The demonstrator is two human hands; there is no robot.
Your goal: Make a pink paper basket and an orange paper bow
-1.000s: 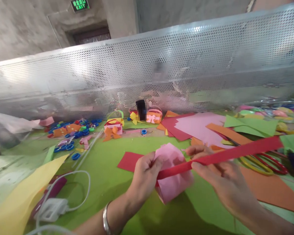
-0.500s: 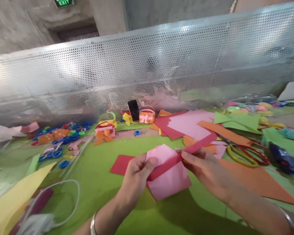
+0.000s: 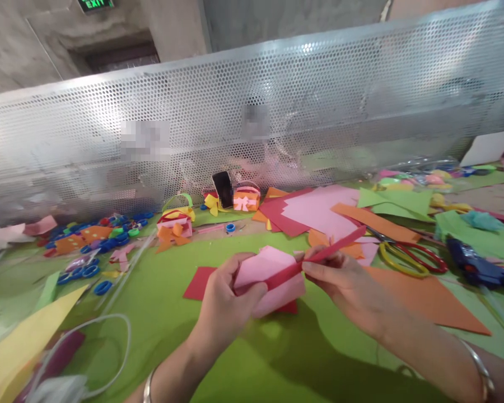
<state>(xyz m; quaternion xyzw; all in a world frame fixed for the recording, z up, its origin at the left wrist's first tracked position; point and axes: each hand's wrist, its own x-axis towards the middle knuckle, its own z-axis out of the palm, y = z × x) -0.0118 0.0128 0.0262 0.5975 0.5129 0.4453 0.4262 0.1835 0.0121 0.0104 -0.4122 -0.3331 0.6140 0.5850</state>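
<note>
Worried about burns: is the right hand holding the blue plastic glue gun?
No, the right hand pinches a red paper strip; the glue gun lies apart.

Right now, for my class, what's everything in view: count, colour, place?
Paper piece: one, pink, centre
Strip: one, red, across paper piece
Card: at least one, red, centre left
Baskets: at least three, mixed colours, back
Phone: one, black, among baskets
Stacked sheets: several, red and pink, right
Green paper: several, green, right
Scissors: one, yellow and red handles, right
Glue gun: one, blue, far right
Orange pieces: several, orange, right
Yellow sheet: at least one, yellow, front left
Rings: several, blue, mostly left
Corded block: one, white, front left
Scraps: uncounted, mixed, both sides
Screen: one, silver, back
Exit sign: one, green, top left
Bangles: two, silver, wrists
Left grip: one, holding paper piece
Right grip: one, pinching strip
</note>
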